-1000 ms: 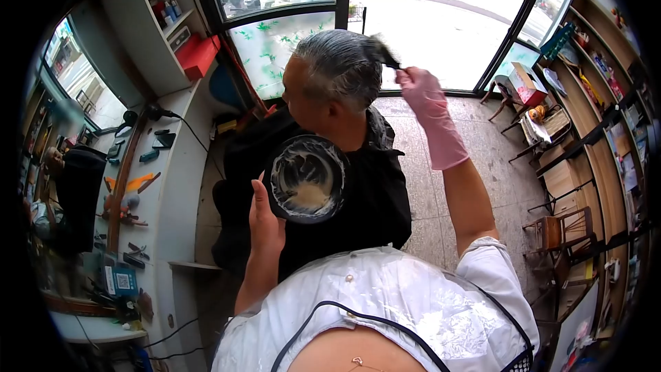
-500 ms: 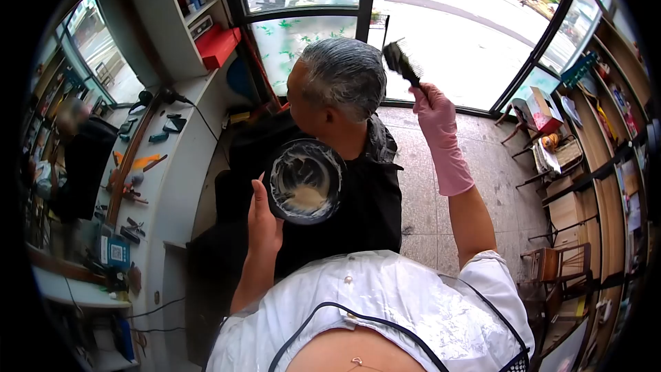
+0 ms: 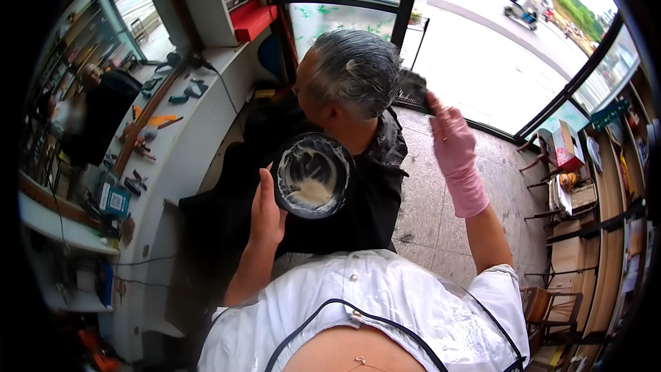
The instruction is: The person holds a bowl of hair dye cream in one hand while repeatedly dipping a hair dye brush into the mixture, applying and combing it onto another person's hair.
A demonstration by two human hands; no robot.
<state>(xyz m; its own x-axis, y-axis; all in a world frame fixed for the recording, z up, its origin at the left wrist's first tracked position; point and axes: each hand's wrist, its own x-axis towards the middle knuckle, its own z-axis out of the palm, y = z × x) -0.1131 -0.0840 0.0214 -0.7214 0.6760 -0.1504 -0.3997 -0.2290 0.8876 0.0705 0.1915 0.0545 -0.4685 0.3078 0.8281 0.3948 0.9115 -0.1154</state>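
My left hand (image 3: 267, 210) grips a dark round bowl (image 3: 325, 214) from its left side, thumb up along the wall. White and beige cream (image 3: 311, 190) coats the inside of the bowl. In a pink glove, my right hand (image 3: 454, 151) is closed round the handle of a black hair dye brush (image 3: 413, 88). The brush's blurred dark bristles are right at the back of a seated person's head (image 3: 358, 72). That person's grey hair looks wet and slicked back, with a pale dab of cream on the side. A black cape (image 3: 337, 234) covers the person's body.
Along the left runs a counter (image 3: 200, 103) with clippers and tools under a mirror (image 3: 89, 103). A red box (image 3: 255, 23) stands on it at the back. Glass doors face a street with a passing scooter (image 3: 521, 8). Chairs (image 3: 571, 196) and shelves line the right side.
My right hand has brought the brush down and closer to the back of the head. A pale dab now shows on the hair. The view has shifted; the bowl stays in my left hand.
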